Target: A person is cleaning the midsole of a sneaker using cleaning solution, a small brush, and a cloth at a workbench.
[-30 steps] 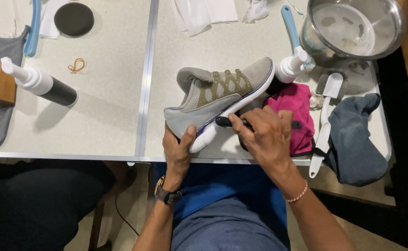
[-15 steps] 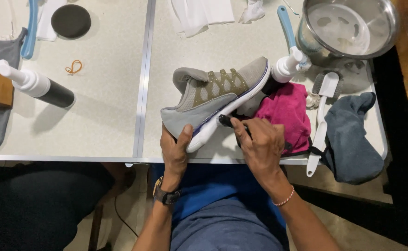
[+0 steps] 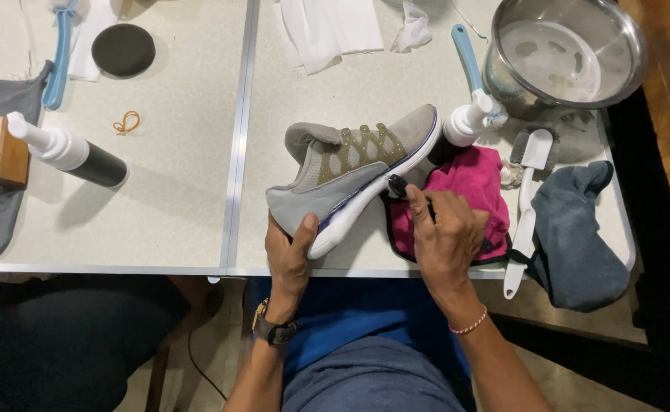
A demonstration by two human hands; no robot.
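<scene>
A grey and olive sneaker [image 3: 350, 164] with a white sole lies tilted on its side on the table. My left hand [image 3: 289, 255] grips its toe end from below. My right hand [image 3: 445, 236] holds a small black brush [image 3: 400, 187] whose head touches the white sole edge. Under my right hand lies a pink cloth [image 3: 476, 179].
A steel bowl [image 3: 563, 53] with water stands at the back right, with a white pump bottle [image 3: 464, 122] beside it. A white brush [image 3: 529, 206] and dark grey cloth [image 3: 575, 236] lie right. A black-and-white bottle [image 3: 68, 152], wooden brush [image 3: 3, 152] and orange rubber band [image 3: 126, 122] lie left.
The sneaker and both hands have shifted slightly left and toward me. The small black brush has moved along the white sole edge.
</scene>
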